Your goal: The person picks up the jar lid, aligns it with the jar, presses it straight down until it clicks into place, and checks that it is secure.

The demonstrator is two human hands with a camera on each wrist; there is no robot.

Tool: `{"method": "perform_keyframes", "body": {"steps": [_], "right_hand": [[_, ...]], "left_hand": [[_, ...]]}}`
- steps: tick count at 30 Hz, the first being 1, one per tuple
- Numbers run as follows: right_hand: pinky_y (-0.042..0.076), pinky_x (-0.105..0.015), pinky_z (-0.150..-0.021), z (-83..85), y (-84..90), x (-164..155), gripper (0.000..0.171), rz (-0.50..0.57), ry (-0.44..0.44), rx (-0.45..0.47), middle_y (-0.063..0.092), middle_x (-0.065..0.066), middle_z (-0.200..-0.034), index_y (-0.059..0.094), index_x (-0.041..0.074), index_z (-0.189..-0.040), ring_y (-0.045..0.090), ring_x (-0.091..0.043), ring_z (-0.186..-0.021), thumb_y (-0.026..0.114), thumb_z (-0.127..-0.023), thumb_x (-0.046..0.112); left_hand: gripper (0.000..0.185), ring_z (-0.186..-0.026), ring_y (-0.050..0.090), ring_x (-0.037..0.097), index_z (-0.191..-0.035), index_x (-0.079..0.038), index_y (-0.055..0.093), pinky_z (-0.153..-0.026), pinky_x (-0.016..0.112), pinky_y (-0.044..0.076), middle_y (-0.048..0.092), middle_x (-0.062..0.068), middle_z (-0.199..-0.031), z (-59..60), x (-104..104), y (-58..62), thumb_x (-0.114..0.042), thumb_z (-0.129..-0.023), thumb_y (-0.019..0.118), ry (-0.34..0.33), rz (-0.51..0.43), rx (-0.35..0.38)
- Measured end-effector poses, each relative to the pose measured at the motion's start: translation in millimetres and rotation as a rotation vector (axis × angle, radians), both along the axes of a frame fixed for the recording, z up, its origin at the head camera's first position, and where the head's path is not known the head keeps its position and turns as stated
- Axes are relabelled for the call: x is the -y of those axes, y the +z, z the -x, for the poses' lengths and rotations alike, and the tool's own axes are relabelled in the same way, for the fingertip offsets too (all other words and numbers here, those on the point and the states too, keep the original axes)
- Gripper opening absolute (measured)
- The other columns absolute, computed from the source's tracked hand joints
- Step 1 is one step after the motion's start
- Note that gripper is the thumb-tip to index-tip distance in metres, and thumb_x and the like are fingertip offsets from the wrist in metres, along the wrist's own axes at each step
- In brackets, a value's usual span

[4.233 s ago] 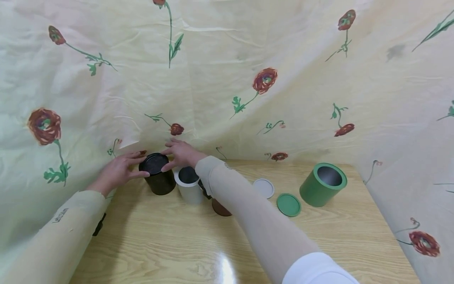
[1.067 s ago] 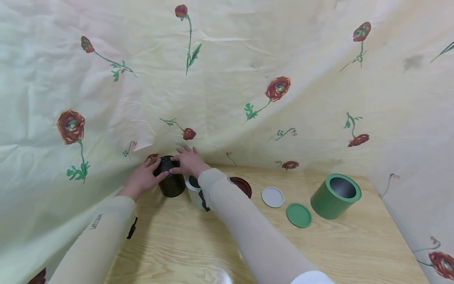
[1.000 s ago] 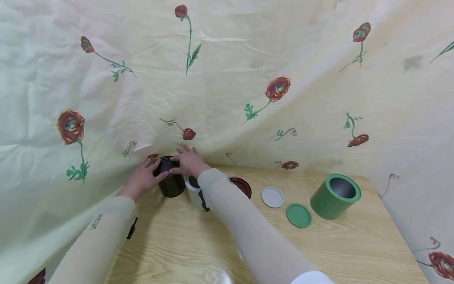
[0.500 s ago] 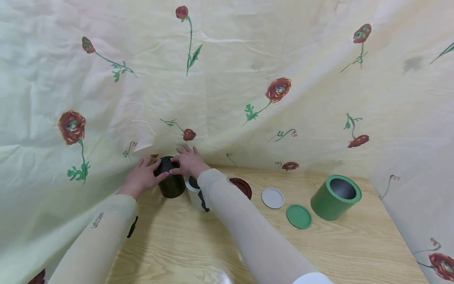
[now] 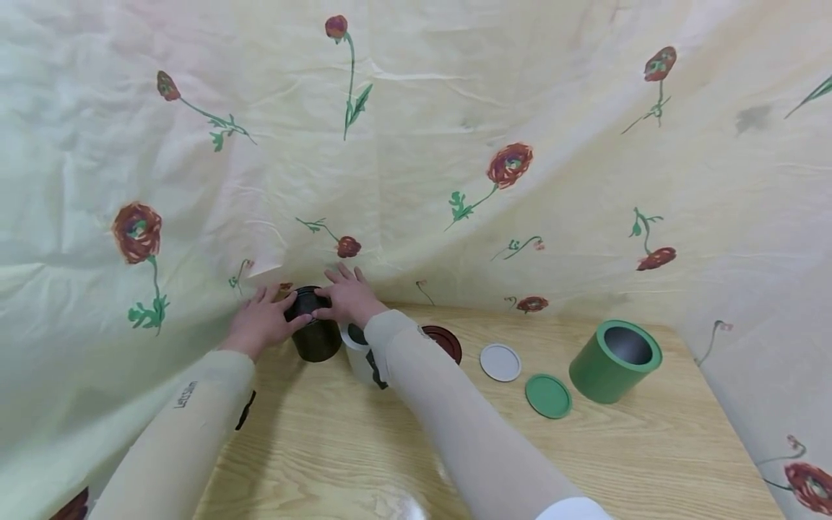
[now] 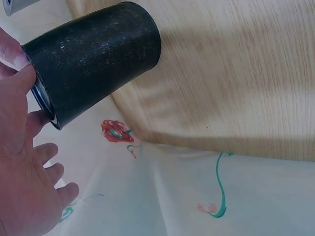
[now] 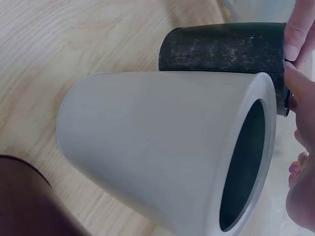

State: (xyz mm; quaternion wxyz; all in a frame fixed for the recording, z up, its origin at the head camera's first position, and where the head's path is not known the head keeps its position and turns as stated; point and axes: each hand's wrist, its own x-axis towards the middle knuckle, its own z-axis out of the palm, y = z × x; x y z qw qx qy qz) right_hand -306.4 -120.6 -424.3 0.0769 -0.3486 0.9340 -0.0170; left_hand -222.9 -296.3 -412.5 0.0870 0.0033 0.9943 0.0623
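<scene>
A black canister (image 5: pixel 317 341) stands upright at the back left of the table, a black lid (image 5: pixel 305 302) at its mouth. My left hand (image 5: pixel 258 323) has thumb and index finger at the lid's left and near edge, its other fingers spread beyond. From the other side, my right hand (image 5: pixel 351 300) sets its thumb and index finger on the lid, the thumbs almost meeting in front. In the left wrist view the canister (image 6: pixel 98 59) shows a thin edge of lid at its mouth. Beside it stands an uncovered white canister (image 7: pixel 152 137), partly behind my right sleeve in the head view.
Right of my arm lie a dark red lid (image 5: pixel 445 343), a white lid (image 5: pixel 500 362) and a green lid (image 5: pixel 549 396). An uncovered green canister (image 5: pixel 604 365) stands at the right. A dark brown rounded thing (image 7: pixel 24 206) is near my right wrist. Flowered cloth (image 5: pixel 416 180) hangs behind.
Since the oldest frame my hands have drawn closer together over the black canister and the view has shifted. In the last second, the left fingers have barely moved along the lid.
</scene>
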Motion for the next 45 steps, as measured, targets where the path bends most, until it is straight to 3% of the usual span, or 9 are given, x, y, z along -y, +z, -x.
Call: {"method": "perform_keyframes", "body": {"steps": [4, 9, 15, 23, 27, 33, 38, 45], "right_hand": [[0.011, -0.051, -0.134, -1.2, 0.0, -5, 0.061, -0.002, 0.040, -0.004, 0.026, -0.002, -0.177, 0.049, 0.034, -0.162, 0.009, -0.027, -0.166, 0.055, -0.107, 0.060], [0.013, -0.052, -0.134, -1.6, 13.5, -16, 0.060, 0.036, 0.092, 0.002, 0.029, -0.005, -0.176, 0.052, 0.030, -0.161, 0.011, -0.029, -0.166, 0.058, -0.107, 0.057], [0.010, -0.051, -0.134, -4.2, 31.4, -37, 0.061, 0.045, 0.153, 0.030, 0.026, -0.007, -0.177, 0.051, 0.026, -0.161, 0.008, -0.030, -0.166, 0.060, -0.107, 0.054], [0.007, -0.053, -0.134, -8.2, 49.9, -81, 0.062, 0.041, 0.209, 0.010, 0.024, -0.010, -0.177, 0.050, 0.025, -0.162, 0.008, -0.031, -0.166, 0.060, -0.107, 0.053], [0.007, -0.052, -0.134, -11.3, 54.6, -110, 0.062, 0.060, 0.241, 0.012, 0.024, -0.009, -0.177, 0.052, 0.024, -0.161, 0.008, -0.031, -0.166, 0.063, -0.106, 0.052], [0.009, -0.059, -0.133, -21.5, 60.3, -163, 0.061, 0.175, 0.289, 0.028, 0.032, -0.018, -0.173, 0.057, 0.013, -0.156, 0.014, -0.039, -0.164, 0.070, -0.105, 0.042], [0.013, -0.065, -0.130, -32.1, 65.9, -211, 0.061, 0.233, 0.272, 0.027, 0.037, -0.024, -0.169, 0.058, 0.006, -0.154, 0.019, -0.046, -0.162, 0.073, -0.103, 0.036], [0.013, -0.065, -0.130, -41.4, 62.9, -267, 0.065, 0.208, 0.165, 0.006, 0.034, -0.022, -0.171, 0.057, 0.008, -0.155, 0.017, -0.046, -0.162, 0.075, -0.101, 0.040]], "left_hand": [[0.078, -0.157, 0.019, 0.056, -0.162, -0.004, 0.044, -0.125, 0.072, 0.020, 0.026, 0.031, -0.169, -2.1, -3, 2.3, -0.058, -0.108, 0.053, -0.039, 0.035, -0.050], [0.080, -0.157, 0.021, 0.053, -0.161, -0.003, 0.045, -0.126, 0.072, 0.018, 0.029, 0.031, -0.168, -1.3, -5, 15.6, -0.060, -0.106, 0.057, -0.082, 0.073, -0.099], [0.080, -0.157, 0.019, 0.054, -0.161, -0.005, 0.046, -0.128, 0.071, 0.009, 0.027, 0.032, -0.169, 0.6, -8, 30.9, -0.060, -0.105, 0.059, -0.138, 0.120, -0.101], [0.081, -0.161, 0.015, 0.050, -0.164, -0.009, 0.042, -0.128, 0.070, 0.015, 0.021, 0.028, -0.173, -5.9, -24, 52.5, -0.061, -0.104, 0.058, -0.210, 0.145, -0.095], [0.079, -0.161, 0.016, 0.048, -0.165, -0.011, 0.043, -0.128, 0.068, 0.017, 0.021, 0.026, -0.174, -11.6, -40, 65.5, -0.060, -0.105, 0.059, -0.260, 0.157, -0.106], [0.080, -0.163, 0.011, 0.044, -0.167, -0.014, 0.039, -0.130, 0.066, 0.013, 0.017, 0.022, -0.176, -16.8, -72, 78.8, -0.060, -0.105, 0.059, -0.340, 0.133, -0.113], [0.080, -0.165, 0.007, 0.041, -0.168, -0.018, 0.037, -0.131, 0.063, 0.012, 0.014, 0.018, -0.178, -17.5, -101, 79.8, -0.061, -0.104, 0.059, -0.403, 0.124, -0.135], [0.081, -0.165, 0.010, 0.036, -0.167, -0.022, 0.040, -0.132, 0.059, 0.011, 0.019, 0.014, -0.178, -18.9, -147, 77.6, -0.067, -0.102, 0.058, -0.454, 0.104, -0.172]]}}
